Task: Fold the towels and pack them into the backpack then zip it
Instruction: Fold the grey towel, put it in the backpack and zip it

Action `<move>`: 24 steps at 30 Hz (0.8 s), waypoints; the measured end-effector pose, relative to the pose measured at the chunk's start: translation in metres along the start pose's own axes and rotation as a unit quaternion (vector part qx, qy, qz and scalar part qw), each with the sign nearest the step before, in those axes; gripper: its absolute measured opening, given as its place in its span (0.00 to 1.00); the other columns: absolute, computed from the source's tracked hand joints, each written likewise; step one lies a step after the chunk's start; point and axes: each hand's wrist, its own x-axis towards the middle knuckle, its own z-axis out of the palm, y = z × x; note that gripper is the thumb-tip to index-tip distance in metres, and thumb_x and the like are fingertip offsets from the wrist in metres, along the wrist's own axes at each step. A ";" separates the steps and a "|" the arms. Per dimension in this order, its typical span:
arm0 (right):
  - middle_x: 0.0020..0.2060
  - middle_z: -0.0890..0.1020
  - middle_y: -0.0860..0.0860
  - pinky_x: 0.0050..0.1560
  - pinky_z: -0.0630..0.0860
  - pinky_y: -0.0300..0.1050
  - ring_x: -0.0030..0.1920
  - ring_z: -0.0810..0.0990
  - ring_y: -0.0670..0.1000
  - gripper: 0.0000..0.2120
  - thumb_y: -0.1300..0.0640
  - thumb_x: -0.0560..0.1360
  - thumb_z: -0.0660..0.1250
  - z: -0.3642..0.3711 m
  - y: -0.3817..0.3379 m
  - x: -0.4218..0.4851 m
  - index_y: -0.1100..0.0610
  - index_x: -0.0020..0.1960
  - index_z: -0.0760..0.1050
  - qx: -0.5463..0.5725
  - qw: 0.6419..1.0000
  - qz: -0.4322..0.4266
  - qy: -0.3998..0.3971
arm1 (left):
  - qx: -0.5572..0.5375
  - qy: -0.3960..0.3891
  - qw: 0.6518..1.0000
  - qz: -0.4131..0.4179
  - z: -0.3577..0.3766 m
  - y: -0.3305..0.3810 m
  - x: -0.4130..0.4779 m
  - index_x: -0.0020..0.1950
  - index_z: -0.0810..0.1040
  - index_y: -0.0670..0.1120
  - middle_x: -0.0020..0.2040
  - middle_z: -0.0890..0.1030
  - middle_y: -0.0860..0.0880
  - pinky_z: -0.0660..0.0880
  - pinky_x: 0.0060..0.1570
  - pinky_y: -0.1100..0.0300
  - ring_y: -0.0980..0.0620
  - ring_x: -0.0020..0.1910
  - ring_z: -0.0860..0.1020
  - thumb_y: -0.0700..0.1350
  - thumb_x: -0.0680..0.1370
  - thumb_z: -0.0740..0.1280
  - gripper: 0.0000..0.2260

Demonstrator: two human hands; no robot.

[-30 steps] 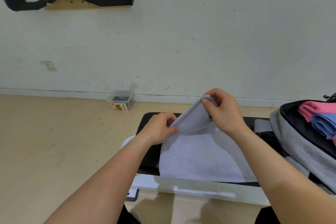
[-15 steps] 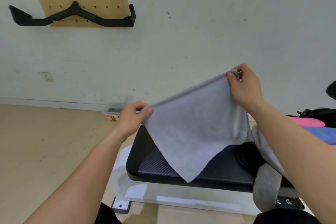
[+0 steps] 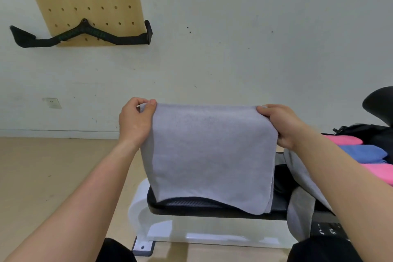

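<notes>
Both hands, left hand [image 3: 135, 122] and right hand [image 3: 284, 125], pinch grey towel [image 3: 210, 155] top corners, hanging above black bench [image 3: 212, 208]; open floor left, backpack [image 3: 302, 176] with folded towels [image 3: 361, 153] crowding right.

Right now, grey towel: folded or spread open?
Folded in half. The grey towel hangs doubled from the left hand and right hand, which pinch its top corners; two layers show at its lower right edge.

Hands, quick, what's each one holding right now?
Left hand: closed, pinching the grey towel at its upper left corner.
Right hand: closed, gripping its upper right corner.
</notes>
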 end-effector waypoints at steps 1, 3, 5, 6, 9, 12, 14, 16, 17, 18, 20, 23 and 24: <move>0.36 0.78 0.54 0.33 0.71 0.43 0.33 0.76 0.52 0.07 0.58 0.81 0.62 -0.002 0.005 0.006 0.60 0.47 0.75 -0.016 1.000 -0.001 0.011 | 0.009 -0.011 1.000 -0.003 0.005 -0.004 0.000 0.49 0.79 0.45 0.44 0.80 0.56 0.70 0.45 0.58 0.54 0.45 0.77 0.53 0.79 0.68 0.12; 0.38 0.77 0.54 0.37 0.71 0.46 0.37 0.75 0.54 0.08 0.55 0.81 0.62 -0.003 0.025 0.023 0.59 0.46 0.74 -0.086 0.995 -0.010 0.039 | 0.032 -0.033 0.999 -0.017 0.019 -0.018 -0.001 0.49 0.79 0.44 0.44 0.79 0.54 0.70 0.42 0.59 0.53 0.45 0.77 0.54 0.79 0.68 0.13; 0.38 0.78 0.52 0.39 0.73 0.46 0.39 0.76 0.55 0.09 0.53 0.79 0.63 -0.002 0.052 0.042 0.58 0.45 0.74 -0.158 0.983 -0.026 0.087 | 0.054 -0.057 0.996 -0.045 0.038 -0.038 -0.004 0.48 0.78 0.42 0.42 0.79 0.53 0.69 0.38 0.61 0.50 0.44 0.76 0.54 0.78 0.69 0.15; 0.38 0.79 0.51 0.39 0.73 0.44 0.40 0.77 0.54 0.09 0.52 0.78 0.64 -0.001 0.066 0.051 0.57 0.45 0.76 -0.179 0.977 -0.037 0.111 | 0.061 -0.065 0.994 -0.061 0.046 -0.047 -0.004 0.48 0.78 0.42 0.42 0.79 0.51 0.68 0.37 0.60 0.49 0.44 0.77 0.55 0.77 0.70 0.15; 0.41 0.82 0.48 0.41 0.71 0.44 0.43 0.79 0.51 0.07 0.52 0.76 0.67 0.003 0.095 0.068 0.55 0.46 0.80 -0.200 0.963 -0.065 0.168 | 0.076 -0.070 0.991 -0.085 0.066 -0.066 -0.003 0.46 0.78 0.42 0.42 0.79 0.50 0.67 0.39 0.58 0.49 0.43 0.77 0.55 0.74 0.73 0.16; 0.37 0.83 0.48 0.42 0.71 0.43 0.40 0.80 0.49 0.07 0.51 0.75 0.69 0.014 0.107 0.061 0.55 0.43 0.82 -0.197 0.958 -0.099 0.184 | 0.073 -0.085 0.991 -0.071 0.074 -0.071 -0.016 0.40 0.75 0.46 0.36 0.77 0.51 0.69 0.35 0.60 0.51 0.35 0.75 0.53 0.72 0.76 0.14; 0.32 0.81 0.47 0.38 0.71 0.42 0.34 0.78 0.46 0.06 0.53 0.73 0.71 0.026 0.117 0.046 0.54 0.39 0.81 -0.190 0.963 -0.109 0.156 | 0.050 -0.125 0.988 -0.073 0.080 -0.074 -0.036 0.37 0.73 0.47 0.32 0.75 0.50 0.70 0.31 0.58 0.49 0.29 0.75 0.51 0.72 0.76 0.14; 0.28 0.80 0.45 0.36 0.71 0.41 0.31 0.76 0.43 0.06 0.54 0.71 0.74 0.040 0.128 0.028 0.51 0.36 0.80 -0.193 0.969 -0.100 0.115 | 0.015 -0.177 0.979 -0.097 0.086 -0.077 -0.057 0.38 0.73 0.46 0.30 0.76 0.49 0.74 0.28 0.57 0.49 0.25 0.77 0.47 0.73 0.76 0.13; 0.28 0.80 0.45 0.36 0.72 0.39 0.31 0.77 0.43 0.07 0.54 0.69 0.76 0.048 0.132 0.021 0.50 0.35 0.79 -0.192 0.972 -0.090 0.097 | 0.000 -0.200 0.974 -0.107 0.089 -0.077 -0.066 0.40 0.74 0.45 0.30 0.77 0.48 0.78 0.29 0.55 0.48 0.26 0.79 0.47 0.73 0.76 0.12; 0.29 0.81 0.45 0.36 0.72 0.37 0.32 0.78 0.42 0.07 0.53 0.69 0.77 0.055 0.135 0.016 0.49 0.36 0.79 -0.189 0.975 -0.082 0.081 | -0.014 -0.220 0.968 -0.116 0.091 -0.075 -0.073 0.43 0.75 0.44 0.31 0.79 0.48 0.81 0.32 0.52 0.47 0.28 0.82 0.46 0.74 0.76 0.11; 0.31 0.82 0.46 0.31 0.71 0.30 0.30 0.78 0.38 0.07 0.55 0.69 0.78 0.068 0.137 0.008 0.49 0.38 0.80 -0.164 0.982 -0.076 0.050 | -0.036 -0.250 0.960 -0.125 0.095 -0.068 -0.084 0.49 0.75 0.44 0.34 0.82 0.47 0.82 0.36 0.51 0.46 0.31 0.84 0.44 0.75 0.74 0.09; 0.32 0.83 0.46 0.33 0.73 0.28 0.32 0.80 0.37 0.08 0.58 0.69 0.77 0.083 0.139 0.001 0.48 0.38 0.80 -0.174 0.980 -0.099 0.010 | -0.035 -0.284 0.954 -0.091 0.096 -0.058 -0.096 0.52 0.75 0.47 0.36 0.84 0.46 0.83 0.38 0.55 0.47 0.34 0.85 0.41 0.78 0.71 0.06; 0.33 0.83 0.46 0.36 0.74 0.28 0.34 0.80 0.39 0.08 0.59 0.70 0.77 0.086 0.141 0.000 0.48 0.38 0.81 -0.181 0.978 -0.107 -0.005 | -0.034 -0.298 0.951 -0.077 0.095 -0.058 -0.099 0.50 0.77 0.47 0.37 0.84 0.45 0.83 0.39 0.55 0.48 0.34 0.85 0.40 0.78 0.70 0.04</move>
